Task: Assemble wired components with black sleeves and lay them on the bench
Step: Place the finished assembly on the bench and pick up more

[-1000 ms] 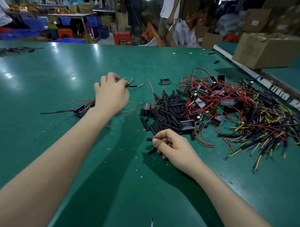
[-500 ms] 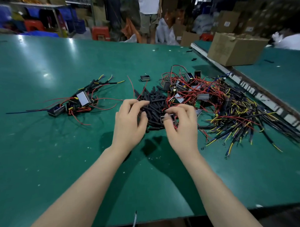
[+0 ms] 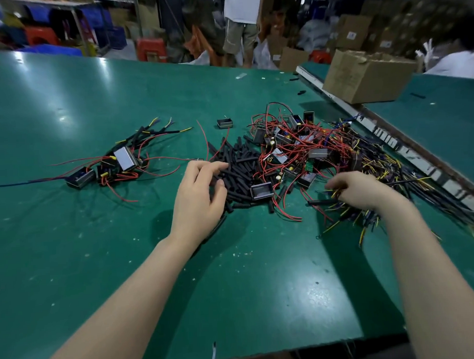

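Black sleeves (image 3: 239,171) heaped at centre frame on the green table (image 3: 72,252): short, light rubbery tubes, likely soft and apt to roll or scatter; best pinched singly near one end, clear of neighbours. Left hand (image 3: 197,198) at the heap's near-left edge, fingers curled and touching the tubes, thumb against one; whether any sleeve is truly held, cannot tell. Right hand (image 3: 361,192) lower right of the heap, fingers curled down into the yellow-tipped wire bundle (image 3: 408,189), seemingly closing on a few strands, though the grasp itself hidden under the knuckles. Wires thin, limp, springy, prone to snagging; safest taken along the insulation close to the tip so one end can feed into a tube. Wired components (image 3: 291,153) with red leads tangled right of centre, small boxy bodies, light but easily dragged along by any caught lead. Finished pieces (image 3: 117,164) laid left of centre, well apart from the hands. Loose component (image 3: 261,190) sitting on the heap's near edge, between both hands, likely in the way. Cardboard box (image 3: 364,75) upper right, far from the work.
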`<state>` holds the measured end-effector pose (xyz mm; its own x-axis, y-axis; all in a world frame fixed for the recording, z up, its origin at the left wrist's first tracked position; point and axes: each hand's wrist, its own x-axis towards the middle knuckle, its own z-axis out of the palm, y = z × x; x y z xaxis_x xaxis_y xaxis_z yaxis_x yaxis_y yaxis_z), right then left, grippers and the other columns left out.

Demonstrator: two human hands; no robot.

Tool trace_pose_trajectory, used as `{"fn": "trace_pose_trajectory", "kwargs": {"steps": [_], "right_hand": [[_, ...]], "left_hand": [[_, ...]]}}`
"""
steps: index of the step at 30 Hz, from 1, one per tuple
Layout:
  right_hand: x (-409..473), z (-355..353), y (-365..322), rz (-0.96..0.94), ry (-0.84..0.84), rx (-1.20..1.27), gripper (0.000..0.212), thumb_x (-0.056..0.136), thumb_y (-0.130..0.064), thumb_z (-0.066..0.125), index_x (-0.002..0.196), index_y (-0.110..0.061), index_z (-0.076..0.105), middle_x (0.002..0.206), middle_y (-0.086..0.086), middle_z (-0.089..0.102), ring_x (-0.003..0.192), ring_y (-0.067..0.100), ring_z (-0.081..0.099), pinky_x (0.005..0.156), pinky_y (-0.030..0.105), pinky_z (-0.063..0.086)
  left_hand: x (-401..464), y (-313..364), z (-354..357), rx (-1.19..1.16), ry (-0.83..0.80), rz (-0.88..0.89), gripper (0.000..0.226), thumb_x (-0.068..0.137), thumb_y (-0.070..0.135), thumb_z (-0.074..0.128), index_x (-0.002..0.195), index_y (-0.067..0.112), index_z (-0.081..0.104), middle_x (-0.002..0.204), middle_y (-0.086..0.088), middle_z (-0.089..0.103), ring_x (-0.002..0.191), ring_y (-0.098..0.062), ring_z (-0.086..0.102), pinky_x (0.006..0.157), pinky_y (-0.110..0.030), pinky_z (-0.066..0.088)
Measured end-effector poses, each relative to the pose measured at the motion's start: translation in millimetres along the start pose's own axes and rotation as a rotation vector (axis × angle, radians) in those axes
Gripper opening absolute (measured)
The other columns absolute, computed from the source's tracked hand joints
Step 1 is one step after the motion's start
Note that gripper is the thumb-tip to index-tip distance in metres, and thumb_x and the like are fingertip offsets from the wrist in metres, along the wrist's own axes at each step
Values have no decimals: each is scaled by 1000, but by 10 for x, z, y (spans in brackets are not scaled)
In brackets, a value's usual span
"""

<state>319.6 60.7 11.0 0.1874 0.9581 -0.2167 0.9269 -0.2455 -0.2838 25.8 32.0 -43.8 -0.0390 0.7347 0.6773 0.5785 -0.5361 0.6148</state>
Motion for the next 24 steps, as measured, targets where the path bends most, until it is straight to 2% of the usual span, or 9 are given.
{"fn": "trace_pose_trajectory", "kwargs": {"steps": [4,6,8,10,12,15,19,22,24], "right_hand": [[-90,-81,9,-76,25,32,29,88,1,53,100,-22,64,109,6,65,101,25,60,87,34,49],[-98,-97,-17,-103,19,90,23,89,-7,53,96,-25,64,102,4,66,90,23,63,77,31,49],[-12,-67,-72,-109,112,128,17,92,-17,51,101,-26,63,100,1,64,79,20,62,66,28,47],[151,6,-164,-84,325,187,23,92,-23,53,114,-19,59,108,5,59,84,23,57,70,29,43],[314,85,-251,-59,469,277,40,90,-26,59,126,-11,51,123,15,53,105,31,52,86,35,43],[468,170,-256,-68,396,283,64,87,-36,67,138,-9,39,137,16,46,123,34,46,100,40,39],[568,80,-181,-94,353,125,57,86,-46,66,127,-12,45,126,16,53,111,35,52,83,40,44],[493,-42,-182,-122,542,-120,44,91,-47,57,119,-14,54,119,14,54,105,37,54,79,43,42],[399,-119,-177,-173,708,-133,43,92,-45,55,122,-15,58,118,14,56,107,38,53,81,45,44]], "left_hand": [[-19,16,24,-19,-12,-3,29,85,6,52,111,10,63,99,4,46,76,-5,47,75,-8,37],[-22,19,26,-24,-4,-19,28,85,7,51,111,11,63,99,4,46,77,-2,47,75,-6,36],[-17,21,18,-25,-3,-27,28,85,7,52,110,11,63,99,4,46,76,-3,46,74,-9,37],[-15,22,10,-21,-14,-36,28,86,3,53,111,10,63,100,3,46,76,-5,47,72,-15,39],[-10,19,-1,-10,-13,-43,28,86,-1,55,112,9,63,101,1,47,77,-4,47,72,-14,38],[-8,22,-13,-7,-4,-63,30,85,-3,56,111,10,63,101,1,47,77,-2,47,72,-7,36],[-13,31,-10,-5,-15,-91,30,86,-2,56,111,11,63,101,1,47,77,-7,48,71,-8,35],[-12,34,-11,-9,-17,-97,30,86,-1,56,111,13,63,102,1,48,77,-8,49,70,-10,36],[-8,34,-14,-13,-3,-88,30,86,-2,56,111,13,64,102,0,48,76,-6,48,71,-8,35]]}}
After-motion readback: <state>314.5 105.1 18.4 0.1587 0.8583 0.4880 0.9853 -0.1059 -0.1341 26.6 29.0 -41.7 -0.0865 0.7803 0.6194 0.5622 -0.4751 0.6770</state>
